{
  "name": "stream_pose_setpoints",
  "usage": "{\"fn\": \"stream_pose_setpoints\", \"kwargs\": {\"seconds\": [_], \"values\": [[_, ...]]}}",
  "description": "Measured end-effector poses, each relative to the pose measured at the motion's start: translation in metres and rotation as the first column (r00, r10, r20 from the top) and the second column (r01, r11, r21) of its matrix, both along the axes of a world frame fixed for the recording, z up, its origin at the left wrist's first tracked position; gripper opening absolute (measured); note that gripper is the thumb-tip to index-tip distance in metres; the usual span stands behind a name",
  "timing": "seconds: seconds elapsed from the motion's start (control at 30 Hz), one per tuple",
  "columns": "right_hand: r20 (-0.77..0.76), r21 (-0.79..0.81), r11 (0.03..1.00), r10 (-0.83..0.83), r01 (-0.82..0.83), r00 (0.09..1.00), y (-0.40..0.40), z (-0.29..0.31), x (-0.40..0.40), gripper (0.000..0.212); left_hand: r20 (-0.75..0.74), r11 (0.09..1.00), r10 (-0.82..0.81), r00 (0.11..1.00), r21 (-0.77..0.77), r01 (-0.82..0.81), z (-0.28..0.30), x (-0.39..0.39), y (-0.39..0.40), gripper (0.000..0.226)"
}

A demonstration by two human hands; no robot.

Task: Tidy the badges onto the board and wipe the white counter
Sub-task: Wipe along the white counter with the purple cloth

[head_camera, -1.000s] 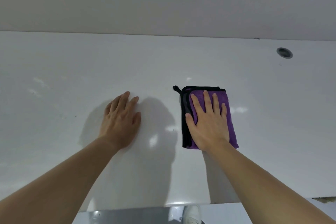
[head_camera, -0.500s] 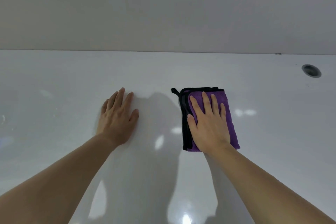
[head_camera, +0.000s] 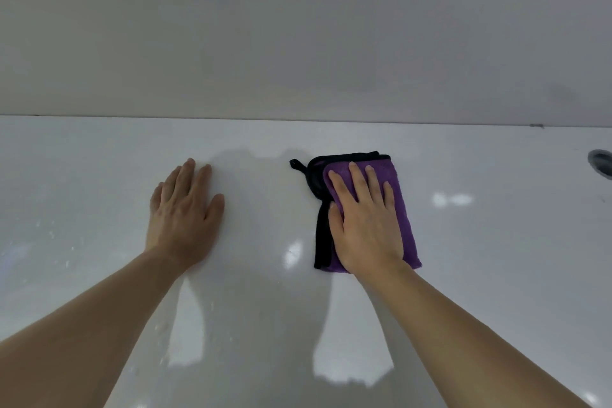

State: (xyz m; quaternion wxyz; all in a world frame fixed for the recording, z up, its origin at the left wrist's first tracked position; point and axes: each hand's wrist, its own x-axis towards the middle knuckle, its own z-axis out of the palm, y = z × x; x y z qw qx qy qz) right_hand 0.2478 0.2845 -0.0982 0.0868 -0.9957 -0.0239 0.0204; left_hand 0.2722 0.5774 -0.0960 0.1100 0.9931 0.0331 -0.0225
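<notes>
Both hands lie palm-down on the white counter (head_camera: 480, 275), which runs across the whole view and meets a plain grey wall (head_camera: 298, 26) along its far edge. The left hand (head_camera: 183, 215) rests flat on the bare surface, its four fingers straight and held close together, pointing toward the wall, with the thumb set a little apart on the inner side. The right hand (head_camera: 366, 225) presses flat on a folded purple cloth (head_camera: 402, 209) with a black border; its fingers are straight and slightly spread, reaching almost to the cloth's far edge, and the thumb lies along the black strip on the cloth's left side. Nothing is pinched or gripped by either hand. The cloth lies on the counter right of centre, well apart from the left hand, its long side running away from the person, and a small black loop (head_camera: 295, 165) sticks out from its far left corner onto the surface. Purple fabric shows beyond the fingertips, along the right side of the hand and near the wrist. Small water droplets (head_camera: 162, 331) dot the counter near the left forearm and further left. At the far right edge a round grey hole (head_camera: 601, 162) is set into the counter, partly cut off by the frame. Bright light spots reflect off the glossy surface. No badges or board can be seen in this view.
</notes>
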Motion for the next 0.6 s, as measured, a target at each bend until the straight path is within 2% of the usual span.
{"fn": "stream_pose_setpoints", "kwargs": {"seconds": [0.23, 0.6], "values": [[-0.093, -0.072, 0.997, -0.002, -0.005, 0.996, -0.007, 0.001, 0.043, 0.08, 0.056, 1.0, 0.015, 0.998, -0.017, -0.014, -0.001, -0.003, 0.002, 0.067], [-0.068, -0.063, 0.989, -0.14, 0.136, 0.988, -0.004, 0.001, 0.073, 0.084, 0.055, 0.999, 0.027, 0.998, -0.035, -0.025, 0.0, -0.003, 0.003, 0.067]]}}
